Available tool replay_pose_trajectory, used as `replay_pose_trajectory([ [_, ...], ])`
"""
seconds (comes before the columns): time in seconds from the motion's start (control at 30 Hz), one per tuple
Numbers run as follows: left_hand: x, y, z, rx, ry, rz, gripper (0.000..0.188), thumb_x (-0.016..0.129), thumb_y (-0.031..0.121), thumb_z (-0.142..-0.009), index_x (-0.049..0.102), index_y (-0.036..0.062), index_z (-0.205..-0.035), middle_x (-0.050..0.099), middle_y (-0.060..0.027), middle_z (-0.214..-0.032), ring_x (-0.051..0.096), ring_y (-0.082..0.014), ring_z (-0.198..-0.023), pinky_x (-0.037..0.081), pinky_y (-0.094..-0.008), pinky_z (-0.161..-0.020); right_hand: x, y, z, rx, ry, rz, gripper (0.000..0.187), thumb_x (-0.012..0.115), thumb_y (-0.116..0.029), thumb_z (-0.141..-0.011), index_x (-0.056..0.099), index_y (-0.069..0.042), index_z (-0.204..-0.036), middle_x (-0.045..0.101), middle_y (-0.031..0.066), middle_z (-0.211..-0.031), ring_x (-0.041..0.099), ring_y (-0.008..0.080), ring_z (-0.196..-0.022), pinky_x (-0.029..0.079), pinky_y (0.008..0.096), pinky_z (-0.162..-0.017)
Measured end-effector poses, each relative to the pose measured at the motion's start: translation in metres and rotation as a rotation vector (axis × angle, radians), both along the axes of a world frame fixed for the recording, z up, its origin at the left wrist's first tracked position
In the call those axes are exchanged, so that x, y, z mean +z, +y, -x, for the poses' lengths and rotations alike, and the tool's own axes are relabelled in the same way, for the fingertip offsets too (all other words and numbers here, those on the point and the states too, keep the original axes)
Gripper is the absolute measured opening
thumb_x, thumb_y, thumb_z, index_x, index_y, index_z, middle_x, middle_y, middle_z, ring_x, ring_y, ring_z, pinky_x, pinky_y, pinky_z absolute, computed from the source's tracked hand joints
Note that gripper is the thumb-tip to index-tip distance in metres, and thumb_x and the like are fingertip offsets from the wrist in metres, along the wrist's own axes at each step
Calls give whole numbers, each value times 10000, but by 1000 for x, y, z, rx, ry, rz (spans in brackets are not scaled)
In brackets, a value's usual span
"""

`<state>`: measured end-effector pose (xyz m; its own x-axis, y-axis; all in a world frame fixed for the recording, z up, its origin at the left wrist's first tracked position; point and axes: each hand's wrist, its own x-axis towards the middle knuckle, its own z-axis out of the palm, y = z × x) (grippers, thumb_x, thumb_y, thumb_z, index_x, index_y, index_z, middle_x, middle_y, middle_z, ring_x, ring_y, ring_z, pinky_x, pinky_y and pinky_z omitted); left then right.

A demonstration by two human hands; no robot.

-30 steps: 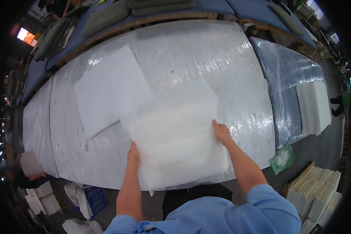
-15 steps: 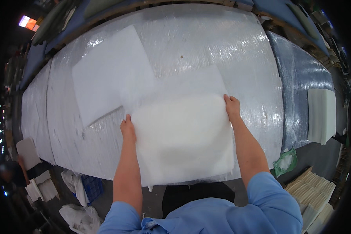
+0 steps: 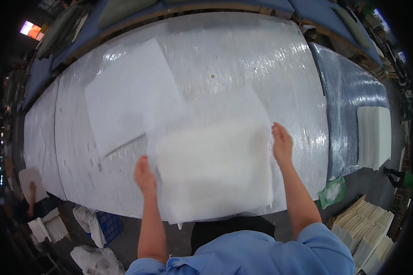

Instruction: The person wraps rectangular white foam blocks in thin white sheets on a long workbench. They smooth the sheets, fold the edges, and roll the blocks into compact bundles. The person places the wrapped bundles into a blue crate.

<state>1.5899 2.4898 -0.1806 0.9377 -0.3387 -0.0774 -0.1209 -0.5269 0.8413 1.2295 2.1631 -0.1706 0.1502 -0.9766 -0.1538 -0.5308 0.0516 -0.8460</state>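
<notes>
In the head view, a soft white pad (image 3: pixel 213 172) lies on the tabletop (image 3: pixel 243 50), close to its near edge and directly in front of the person. The pad is a little blurred. Below it there is a thinner white sheet (image 3: pixel 231 105), which shows past the far side of the pad. The left hand (image 3: pixel 145 178) is just beside the left edge of the pad, and its fingers are near together and slightly bent; I see nothing held in them. The right hand (image 3: pixel 282 145) is just beside the right edge, with a narrow gap from it. Its fingers are loosely extended and they hold nothing.

Farther and to the left, another white sheet (image 3: pixel 128 96) lies flat and turned at an angle. The tabletop is covered with shiny clear film. To the right is a dark wrapped surface (image 3: pixel 348 87), which carries a white stack (image 3: pixel 374 137). Near its lower corner is a green bag (image 3: pixel 332 193). On the lower right stand piles of cream sheets (image 3: pixel 365 222). On the lower left are a blue crate (image 3: pixel 110 228) and a whitish plastic bag (image 3: pixel 96 260). At the left margin, another person's hand (image 3: pixel 32 188) touches a pale piece (image 3: pixel 28 176).
</notes>
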Motion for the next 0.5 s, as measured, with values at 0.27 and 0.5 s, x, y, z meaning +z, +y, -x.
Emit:
replay_pose_trajectory([
  [0.27,-26,-63,34,-39,192,-294,575,511,352,-1092,510,-85,-1465,581,-244,-1467,574,-346,-1348,430,-376,-1143,-30,17,-38,42,219,-140,579,469,-464,-1093,650,21,-1350,694,230,-1296,639,333,-1245,464,389,-1072],
  [0.5,-43,-85,0,135,600,-57,679,471,527,-1078,639,-94,-1293,681,-171,-1210,611,-254,-1088,473,-371,-975,-29,-1,-53,-57,214,-463,740,399,-617,-1063,718,40,-1181,713,245,-1176,658,364,-1131,468,426,-1031],
])
